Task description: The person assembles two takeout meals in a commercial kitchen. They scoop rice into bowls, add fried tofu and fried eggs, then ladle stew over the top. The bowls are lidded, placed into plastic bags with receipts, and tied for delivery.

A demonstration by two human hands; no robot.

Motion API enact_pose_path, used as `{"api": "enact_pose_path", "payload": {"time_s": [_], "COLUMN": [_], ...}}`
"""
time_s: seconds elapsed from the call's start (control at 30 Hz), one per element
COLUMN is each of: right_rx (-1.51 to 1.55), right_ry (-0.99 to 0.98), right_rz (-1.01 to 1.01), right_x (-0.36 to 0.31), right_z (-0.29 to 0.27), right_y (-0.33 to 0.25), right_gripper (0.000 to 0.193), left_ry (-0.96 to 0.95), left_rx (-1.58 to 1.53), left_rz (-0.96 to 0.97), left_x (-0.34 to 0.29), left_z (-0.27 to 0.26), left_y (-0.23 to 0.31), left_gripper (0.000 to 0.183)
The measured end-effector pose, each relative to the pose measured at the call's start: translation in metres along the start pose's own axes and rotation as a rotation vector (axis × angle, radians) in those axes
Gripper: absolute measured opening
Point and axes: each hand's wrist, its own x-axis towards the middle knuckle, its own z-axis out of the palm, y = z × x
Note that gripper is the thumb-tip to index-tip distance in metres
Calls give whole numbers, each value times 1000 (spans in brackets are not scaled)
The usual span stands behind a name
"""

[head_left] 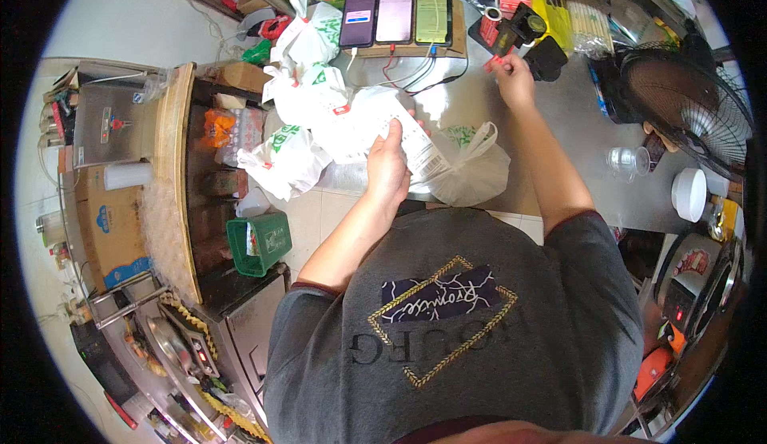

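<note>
My left hand point(389, 164) grips long white printed receipts point(411, 136), thumb on top and fingers mostly hidden beneath. Just right of the slips stands a tied white plastic bag point(471, 168) with green print. More tied bags are crowded to the left, among them a white bag point(288, 159) at the counter's near edge and another point(307, 93) behind it. Farther out, my right hand point(515, 81) is closed with its fingertips on a small red thing point(494, 63), too small to name. Beside those fingers are dark devices point(523, 25) on the counter.
Three phones point(395, 17) lean on a cardboard stand point(455, 33) at the back, their cables trailing over the metal counter point(551, 148). On the right are a black fan point(683, 97), clear plastic cups point(627, 162) and white round containers point(688, 194). A green bin point(260, 244) sits lower left.
</note>
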Motion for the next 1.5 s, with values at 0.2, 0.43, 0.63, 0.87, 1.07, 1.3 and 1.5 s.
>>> {"api": "enact_pose_path", "payload": {"time_s": [0.2, 0.43, 0.63, 0.87, 1.07, 1.3, 1.5], "right_rx": [985, 1161, 988, 927, 530, 445, 594], "right_ry": [-334, -219, -665, -1179, -974, -493, -506], "right_rz": [251, 159, 244, 329, -69, -190, -16], "right_x": [-106, -132, -133, -143, -176, -166, -156], "right_z": [-27, -20, -76, -118, -52, -13, -11], "right_y": [-87, -106, -41, 22, 3, 1, 4], "right_gripper": [29, 30, 14, 13, 22, 24, 21], "left_ry": [-3, -75, -390, -322, -490, -363, -213], "left_rx": [17, 161, 535, 1781, 1515, 1040, 1054], "left_rz": [72, 144, 10, 613, 569, 328, 319], "left_x": [2, -9, -37, -21, 30, 9, -5], "left_z": [17, 34, -12, -47, 4, -3, -3], "left_y": [-5, -25, -41, -71, -91, -60, -56], "left_gripper": [41, 29, 23, 62, 42, 25, 15]}}
